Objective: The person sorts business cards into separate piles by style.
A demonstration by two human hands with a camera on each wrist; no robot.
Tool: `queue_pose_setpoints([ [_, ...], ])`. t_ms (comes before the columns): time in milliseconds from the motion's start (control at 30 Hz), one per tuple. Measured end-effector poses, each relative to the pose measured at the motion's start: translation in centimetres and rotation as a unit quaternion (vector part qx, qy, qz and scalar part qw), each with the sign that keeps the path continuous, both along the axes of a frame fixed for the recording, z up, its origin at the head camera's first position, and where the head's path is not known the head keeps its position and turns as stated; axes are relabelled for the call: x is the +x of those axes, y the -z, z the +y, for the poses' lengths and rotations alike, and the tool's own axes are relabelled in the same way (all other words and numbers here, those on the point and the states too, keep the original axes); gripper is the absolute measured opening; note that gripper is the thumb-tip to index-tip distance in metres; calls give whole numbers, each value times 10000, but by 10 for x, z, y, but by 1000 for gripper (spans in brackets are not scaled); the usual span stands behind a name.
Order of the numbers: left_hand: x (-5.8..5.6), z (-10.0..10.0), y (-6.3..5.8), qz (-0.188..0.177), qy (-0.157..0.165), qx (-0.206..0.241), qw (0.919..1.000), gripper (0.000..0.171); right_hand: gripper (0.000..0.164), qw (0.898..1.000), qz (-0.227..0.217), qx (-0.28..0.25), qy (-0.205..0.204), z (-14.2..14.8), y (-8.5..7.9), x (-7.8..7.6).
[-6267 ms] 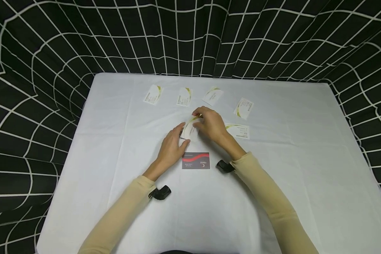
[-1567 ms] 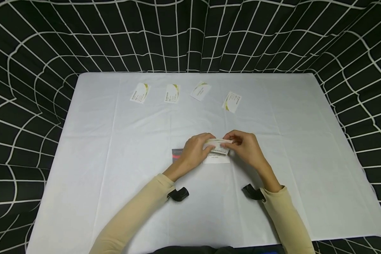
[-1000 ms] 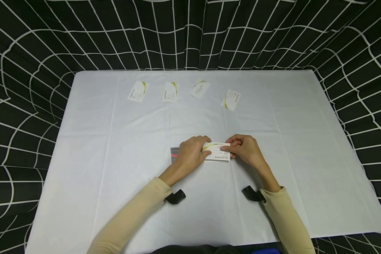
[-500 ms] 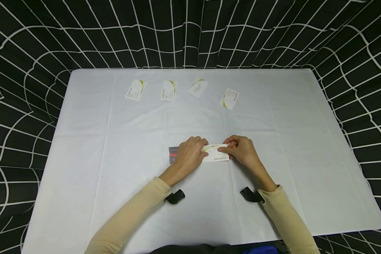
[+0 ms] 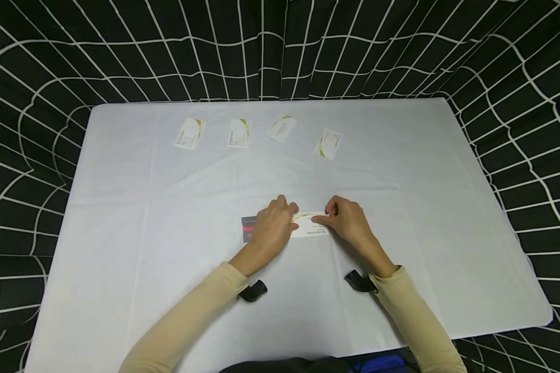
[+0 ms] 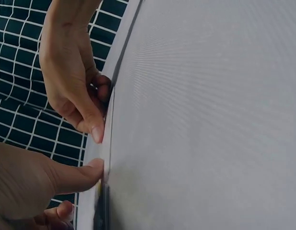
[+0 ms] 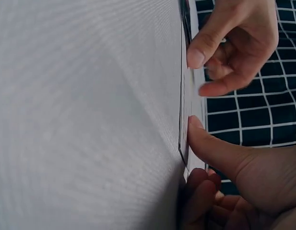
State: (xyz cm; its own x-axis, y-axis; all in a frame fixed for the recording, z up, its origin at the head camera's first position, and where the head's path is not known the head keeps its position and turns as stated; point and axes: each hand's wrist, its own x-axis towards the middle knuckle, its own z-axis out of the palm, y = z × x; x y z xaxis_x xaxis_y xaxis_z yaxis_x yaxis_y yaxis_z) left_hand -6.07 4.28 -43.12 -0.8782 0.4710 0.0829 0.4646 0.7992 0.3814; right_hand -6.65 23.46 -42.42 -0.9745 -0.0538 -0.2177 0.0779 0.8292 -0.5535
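White business cards [image 5: 309, 226] with a yellow-green curve lie flat in a neat stack before me. My left hand [image 5: 274, 225] rests over their left end, its thumb on the top card and its index finger at the far edge. At the right end my right hand [image 5: 350, 220] has its thumb on top and its other fingers curled at the card's edge. The right wrist view shows the stack [image 7: 184, 100] edge-on, between both thumbs. Under the left hand, a grey business card with a red stripe [image 5: 249, 228] is partly hidden.
Along the far side of the white-covered table [image 5: 378, 171] lie several small groups of white cards: far left [image 5: 189, 133], beside it [image 5: 238, 133], centre [image 5: 281, 128] and right [image 5: 329, 143]. A black curtain with a white grid [image 5: 261, 52] hangs behind.
A card held tilted over another 1.6 seconds ago now lies flat on it. The card seen apart at the right 6.3 seconds ago is gone from there. The whole view has shifted slightly.
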Motion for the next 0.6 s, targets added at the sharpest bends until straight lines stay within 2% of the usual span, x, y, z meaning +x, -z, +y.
queue_pose_setpoints([
  [133,1,4,-1,121,68,-174,9998,23,24,9998,-69,-158,-73,2,-1,1],
  [300,2,6,-2,22,20,-261,9997,20,21,9995,-123,-205,-189,3,-3,1],
  [500,3,6,-3,-99,-19,-197,9998,20,18,9988,-370,-234,-220,3,-6,1],
  [600,5,5,-1,-120,-73,-107,9998,19,17,9977,-489,-251,-402,3,-7,0],
])
